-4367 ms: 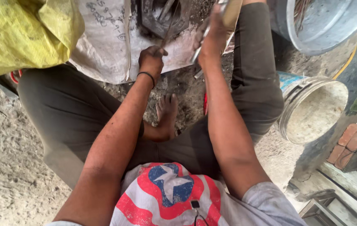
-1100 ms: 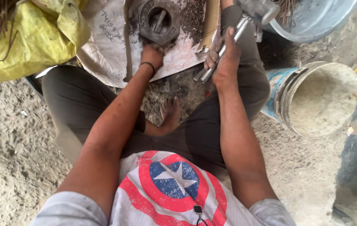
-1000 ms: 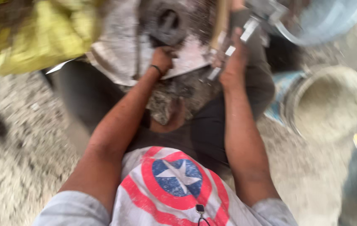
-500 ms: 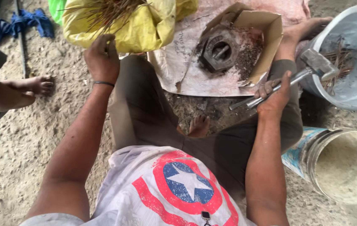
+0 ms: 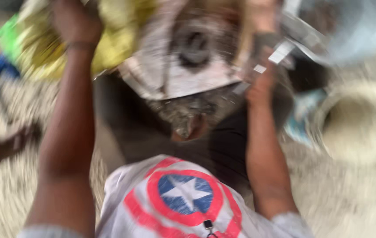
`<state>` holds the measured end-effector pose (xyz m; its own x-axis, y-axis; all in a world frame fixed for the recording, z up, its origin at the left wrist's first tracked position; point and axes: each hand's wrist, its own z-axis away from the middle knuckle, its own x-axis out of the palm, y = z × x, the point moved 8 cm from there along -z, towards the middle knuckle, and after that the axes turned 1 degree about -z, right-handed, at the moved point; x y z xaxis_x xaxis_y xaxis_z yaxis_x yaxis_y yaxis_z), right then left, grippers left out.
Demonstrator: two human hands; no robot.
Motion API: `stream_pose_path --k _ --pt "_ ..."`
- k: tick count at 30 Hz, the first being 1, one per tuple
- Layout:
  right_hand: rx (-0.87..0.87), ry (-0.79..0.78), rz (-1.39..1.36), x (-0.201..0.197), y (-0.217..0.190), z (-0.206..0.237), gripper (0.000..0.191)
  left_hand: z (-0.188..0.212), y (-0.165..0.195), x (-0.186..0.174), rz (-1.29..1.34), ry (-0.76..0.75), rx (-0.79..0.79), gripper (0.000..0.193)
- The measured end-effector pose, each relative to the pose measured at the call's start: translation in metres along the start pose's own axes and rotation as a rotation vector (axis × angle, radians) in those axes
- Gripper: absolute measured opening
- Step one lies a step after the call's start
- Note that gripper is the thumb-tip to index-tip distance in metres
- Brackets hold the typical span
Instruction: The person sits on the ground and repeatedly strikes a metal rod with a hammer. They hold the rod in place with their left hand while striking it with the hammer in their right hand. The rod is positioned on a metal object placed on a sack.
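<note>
Blurrily, left hand point(image 5: 75, 22) gripping crumpled yellow sack point(image 5: 117, 37), right hand point(image 5: 263, 81) clutching metal hammer point(image 5: 285, 48).

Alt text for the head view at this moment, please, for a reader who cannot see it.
Blurred by motion, a seated person's left hand reaches into a yellow bag, while the right hand grips a metal tool beside a round dark metal part on a sheet. Two buckets stand at right.
</note>
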<state>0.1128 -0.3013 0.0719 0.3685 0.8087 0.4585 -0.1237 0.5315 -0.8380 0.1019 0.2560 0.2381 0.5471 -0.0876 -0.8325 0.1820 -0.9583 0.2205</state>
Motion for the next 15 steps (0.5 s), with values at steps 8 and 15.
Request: stream_pose_path --k 8,15 --pt "-0.333 0.159 -0.28 0.022 -0.06 0.007 0.024 0.024 0.293 0.05 0.62 -0.298 0.378 0.014" --pt "-0.074 0.585 -0.622 -0.018 -0.075 -0.013 0.057 0.033 0.488 0.149 0.789 -0.349 0.642 0.011"
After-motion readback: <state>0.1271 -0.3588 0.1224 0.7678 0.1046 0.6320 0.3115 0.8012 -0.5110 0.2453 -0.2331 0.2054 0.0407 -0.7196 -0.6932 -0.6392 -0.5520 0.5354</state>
